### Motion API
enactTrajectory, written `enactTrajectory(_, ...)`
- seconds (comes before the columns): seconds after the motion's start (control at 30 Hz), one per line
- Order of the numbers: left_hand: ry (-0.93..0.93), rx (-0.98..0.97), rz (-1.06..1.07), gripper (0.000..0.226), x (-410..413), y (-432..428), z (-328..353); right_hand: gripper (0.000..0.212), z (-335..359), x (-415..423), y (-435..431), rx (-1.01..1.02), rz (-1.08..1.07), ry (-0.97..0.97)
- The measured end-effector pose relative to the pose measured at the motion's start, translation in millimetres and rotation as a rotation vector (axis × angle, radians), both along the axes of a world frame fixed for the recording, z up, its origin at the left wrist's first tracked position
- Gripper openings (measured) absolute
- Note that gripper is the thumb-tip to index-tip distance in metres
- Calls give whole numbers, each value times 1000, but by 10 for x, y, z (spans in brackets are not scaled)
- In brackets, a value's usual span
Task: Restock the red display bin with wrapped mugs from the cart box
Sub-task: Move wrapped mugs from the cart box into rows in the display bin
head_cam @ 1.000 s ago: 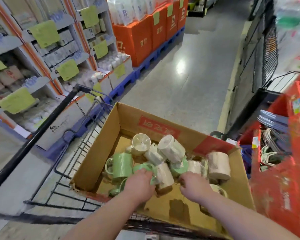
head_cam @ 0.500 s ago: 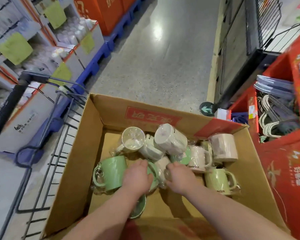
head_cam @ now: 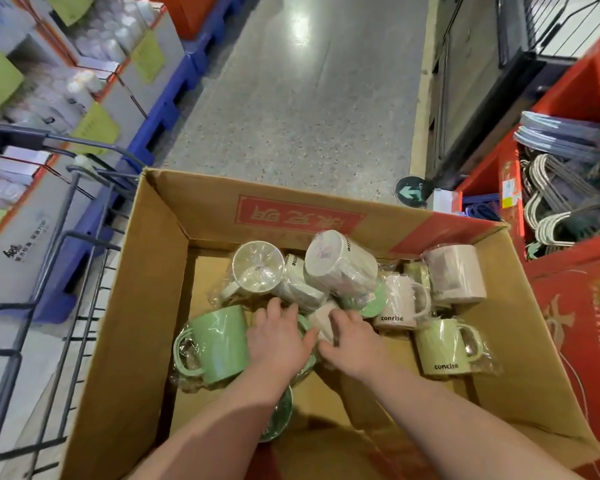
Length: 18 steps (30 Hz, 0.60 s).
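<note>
Your left hand (head_cam: 278,344) gripped a green mug (head_cam: 306,327) and your right hand (head_cam: 355,344) a beige mug (head_cam: 321,317), fingers curled round each, mid cart box (head_cam: 153,271). The red bin (head_cam: 575,341) stood just beside the box's right edge.

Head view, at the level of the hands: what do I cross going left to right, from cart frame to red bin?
Wire cart frame → green mug on its side → left hand → right hand → green "concise" mug → cardboard box wall → red display bin
</note>
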State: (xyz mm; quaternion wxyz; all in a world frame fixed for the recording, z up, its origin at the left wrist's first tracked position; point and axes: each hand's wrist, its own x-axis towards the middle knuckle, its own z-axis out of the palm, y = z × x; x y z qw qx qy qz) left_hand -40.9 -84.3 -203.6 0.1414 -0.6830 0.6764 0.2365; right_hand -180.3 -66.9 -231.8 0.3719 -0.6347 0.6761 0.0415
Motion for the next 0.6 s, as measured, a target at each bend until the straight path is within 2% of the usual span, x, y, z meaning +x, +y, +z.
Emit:
enactTrajectory(0.2,13,56,-5,59,-22,48,24,26,21,-58,140,-2,65,-39)
enactTrajectory(0.3,23,109,-31,60,-68,110,60,23,22,-125,228,30,58,-67)
enactTrajectory(0.43,60,157,-85,58,-148,210,81,25,29,-321,349,86,78,-43)
enactTrajectory(0.6,195,305,-198,55,-280,379,19,41,67,-573,489,230,196,128)
